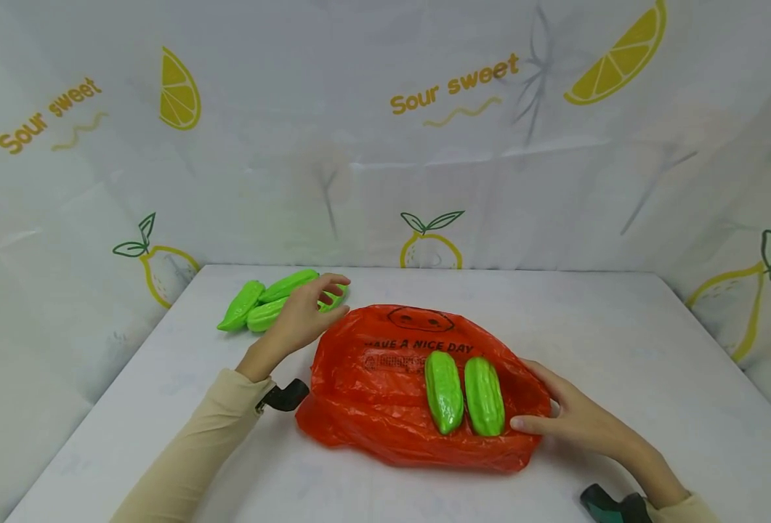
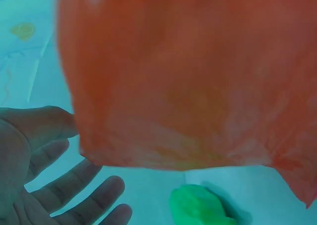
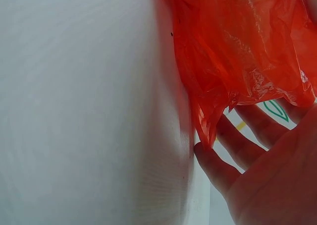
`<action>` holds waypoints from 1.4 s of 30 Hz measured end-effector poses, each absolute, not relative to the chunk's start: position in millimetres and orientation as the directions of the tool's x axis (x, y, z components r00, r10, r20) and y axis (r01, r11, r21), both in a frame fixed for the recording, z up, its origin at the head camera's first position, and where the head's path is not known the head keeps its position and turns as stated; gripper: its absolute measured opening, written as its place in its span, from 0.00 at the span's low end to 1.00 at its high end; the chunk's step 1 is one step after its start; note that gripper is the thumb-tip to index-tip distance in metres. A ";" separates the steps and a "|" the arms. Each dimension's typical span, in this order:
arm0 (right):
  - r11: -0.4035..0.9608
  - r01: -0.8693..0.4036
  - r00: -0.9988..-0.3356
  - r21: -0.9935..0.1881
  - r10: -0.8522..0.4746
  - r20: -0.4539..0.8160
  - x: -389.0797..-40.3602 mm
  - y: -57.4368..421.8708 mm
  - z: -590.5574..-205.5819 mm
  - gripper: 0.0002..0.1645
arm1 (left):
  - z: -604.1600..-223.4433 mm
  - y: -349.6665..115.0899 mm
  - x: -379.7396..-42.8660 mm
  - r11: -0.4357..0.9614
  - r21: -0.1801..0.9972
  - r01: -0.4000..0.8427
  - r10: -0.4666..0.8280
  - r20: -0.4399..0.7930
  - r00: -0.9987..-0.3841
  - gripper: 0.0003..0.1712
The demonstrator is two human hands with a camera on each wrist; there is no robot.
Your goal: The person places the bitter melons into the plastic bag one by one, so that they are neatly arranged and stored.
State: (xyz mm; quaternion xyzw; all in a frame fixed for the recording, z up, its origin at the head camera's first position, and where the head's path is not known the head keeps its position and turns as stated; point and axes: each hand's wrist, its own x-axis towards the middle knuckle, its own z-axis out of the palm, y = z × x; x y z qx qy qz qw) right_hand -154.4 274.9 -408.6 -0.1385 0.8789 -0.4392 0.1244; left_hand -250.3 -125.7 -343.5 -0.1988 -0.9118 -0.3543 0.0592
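Note:
A crumpled red plastic bag [image 1: 372,407] with black print lies on the white table. Against its right part are two light green, ridged gourds [image 1: 444,392], side by side; I cannot tell whether they are in its mouth. My right hand [image 1: 581,418] holds the bag's right edge, thumb in front and the other fingers behind. The right wrist view shows those fingers [image 3: 242,145] spread along the red plastic. My left hand [image 1: 303,316] hovers by several more gourds [image 1: 241,305] at the back left, partly covering them. Its fingers are loosely bent and grip nothing.
The white table [image 1: 620,327] meets a pale, lemon-printed cloth backdrop [image 1: 293,181] behind and at both sides. Dark wrist devices [image 1: 287,396] sit on both arms, the left one close to the bag's left edge.

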 end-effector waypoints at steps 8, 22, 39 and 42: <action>0.571 -0.128 -0.932 -0.811 -0.350 -0.099 -154.1 274.5 -409.0 0.49 | -352.2 -133.3 -261.6 0.664 0.623 0.414 0.335 0.247 -0.909 0.25; 0.576 -0.135 -0.931 -0.807 -0.353 -0.096 -154.5 274.8 -411.1 0.49 | -368.1 -142.9 -285.4 0.675 0.604 0.425 0.345 0.250 -0.904 0.26; 0.590 -0.161 -0.930 -0.791 -0.358 -0.077 -153.7 276.0 -410.4 0.49 | -382.5 -152.2 -305.7 0.700 0.630 0.336 0.286 0.183 -0.941 0.29; 0.586 -0.163 -0.931 -0.794 -0.357 -0.072 -153.6 276.1 -410.7 0.49 | -384.2 -151.2 -308.2 0.715 0.614 0.335 0.283 0.183 -0.941 0.29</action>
